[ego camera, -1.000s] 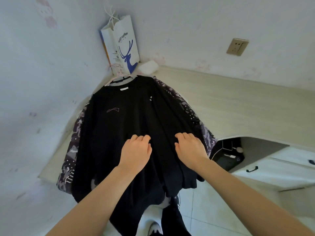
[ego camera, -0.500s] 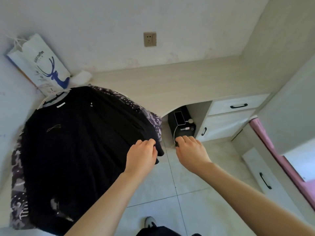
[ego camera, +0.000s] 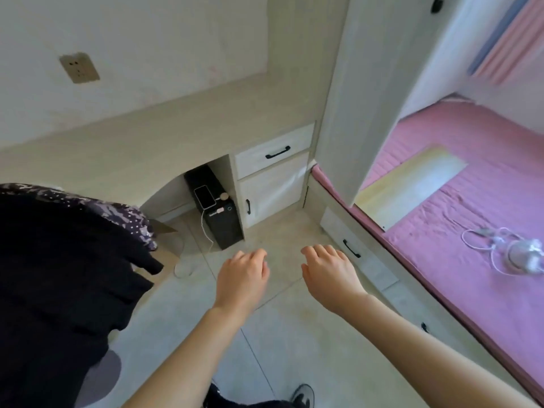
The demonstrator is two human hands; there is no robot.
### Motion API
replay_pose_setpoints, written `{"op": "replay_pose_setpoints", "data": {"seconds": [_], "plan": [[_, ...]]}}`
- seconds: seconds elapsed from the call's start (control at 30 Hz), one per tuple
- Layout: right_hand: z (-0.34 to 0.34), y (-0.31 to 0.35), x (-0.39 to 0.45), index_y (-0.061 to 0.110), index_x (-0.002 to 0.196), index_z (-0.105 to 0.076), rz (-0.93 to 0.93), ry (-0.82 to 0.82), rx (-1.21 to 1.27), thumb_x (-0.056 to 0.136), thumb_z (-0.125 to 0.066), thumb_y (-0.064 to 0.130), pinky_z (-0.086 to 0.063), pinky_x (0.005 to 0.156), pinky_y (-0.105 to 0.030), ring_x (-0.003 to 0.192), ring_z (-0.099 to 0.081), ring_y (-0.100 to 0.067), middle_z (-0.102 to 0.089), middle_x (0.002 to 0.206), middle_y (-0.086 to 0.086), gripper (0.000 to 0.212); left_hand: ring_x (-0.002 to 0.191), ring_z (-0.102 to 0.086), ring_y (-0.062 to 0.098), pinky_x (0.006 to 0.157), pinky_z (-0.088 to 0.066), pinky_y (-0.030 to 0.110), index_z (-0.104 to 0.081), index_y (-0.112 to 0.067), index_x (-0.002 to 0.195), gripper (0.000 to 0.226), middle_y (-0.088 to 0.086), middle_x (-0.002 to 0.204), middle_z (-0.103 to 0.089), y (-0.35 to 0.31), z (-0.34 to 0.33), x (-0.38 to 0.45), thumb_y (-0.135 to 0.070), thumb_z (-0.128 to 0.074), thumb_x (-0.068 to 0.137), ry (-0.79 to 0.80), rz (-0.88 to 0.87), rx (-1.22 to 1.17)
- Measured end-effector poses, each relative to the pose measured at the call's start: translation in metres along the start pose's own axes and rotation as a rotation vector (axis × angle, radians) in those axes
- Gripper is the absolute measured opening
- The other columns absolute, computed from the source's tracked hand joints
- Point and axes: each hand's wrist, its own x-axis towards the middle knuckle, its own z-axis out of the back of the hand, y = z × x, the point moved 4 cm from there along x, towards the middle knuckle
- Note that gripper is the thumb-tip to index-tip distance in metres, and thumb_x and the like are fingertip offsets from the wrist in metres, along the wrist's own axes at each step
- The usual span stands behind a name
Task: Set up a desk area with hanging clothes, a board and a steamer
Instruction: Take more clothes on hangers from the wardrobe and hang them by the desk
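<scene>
Both hands out over the floor tiles, palms down, holding nothing: left hand and right hand, each grip loose, fingers relaxed. Black shirt hangs at far left over a patterned garment. Wooden board and white steamer lie on the pink bed. Pale worktop behind.

Open floor between hanging clothes and bed.
</scene>
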Motion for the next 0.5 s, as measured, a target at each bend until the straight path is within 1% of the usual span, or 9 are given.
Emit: {"op": "replay_pose_setpoints", "data": {"seconds": [0.2,0.23,0.33,0.37,0.5], "plan": [[0.014,-0.095,-0.054,0.016,0.124,-0.048,-0.170,-0.024,0.029,0.098,-0.037,0.030,-0.040,0.095,-0.034,0.112,-0.051,-0.027,-0.056,0.119,-0.003,0.032,0.102,-0.057,0.020,0.084,-0.048,0.034,-0.055,-0.020,0.124,0.031,-0.004,0.109,-0.068,-0.107,-0.036,0.022,-0.026,-0.039,0.098,0.069,-0.147,-0.041],[0.015,-0.108,-0.060,0.015,0.123,-0.048,-0.194,-0.031,0.033,0.098,-0.037,0.029,-0.040,0.095,-0.034,0.111,-0.052,-0.027,-0.057,0.118,-0.003,0.031,0.102,-0.057,0.019,0.083,-0.048,0.033,-0.055,-0.020,0.123,0.031,-0.005,0.109,-0.068,-0.122,-0.039,0.026,-0.026,-0.039,0.098,0.073,-0.168,-0.043],[0.020,-0.145,-0.075,0.016,0.122,-0.049,-0.274,-0.053,0.049,0.098,-0.037,0.029,-0.040,0.094,-0.033,0.111,-0.052,-0.026,-0.057,0.118,-0.002,0.029,0.099,-0.055,0.018,0.073,-0.047,0.031,-0.055,-0.021,0.120,0.028,-0.007,0.105,-0.067,-0.163,-0.048,0.041,-0.027,-0.040,0.097,0.083,-0.230,-0.049],[0.022,-0.155,-0.078,0.016,0.121,-0.050,-0.299,-0.059,0.053,0.098,-0.037,0.028,-0.040,0.093,-0.033,0.111,-0.052,-0.026,-0.058,0.118,-0.002,0.029,0.098,-0.055,0.018,0.072,-0.047,0.031,-0.055,-0.021,0.119,0.028,-0.007,0.104,-0.067,-0.175,-0.050,0.047,-0.027,-0.039,0.097,0.090,-0.252,-0.046],[0.023,-0.193,-0.083,0.017,0.122,-0.051,-0.377,-0.064,0.062,0.097,-0.038,0.028,-0.041,0.092,-0.033,0.110,-0.053,-0.026,-0.059,0.118,-0.002,0.030,0.098,-0.056,0.018,0.078,-0.049,0.033,-0.056,-0.020,0.120,0.028,-0.006,0.106,-0.068,-0.212,-0.064,0.072,-0.026,-0.041,0.097,0.130,-0.318,-0.064]]}}
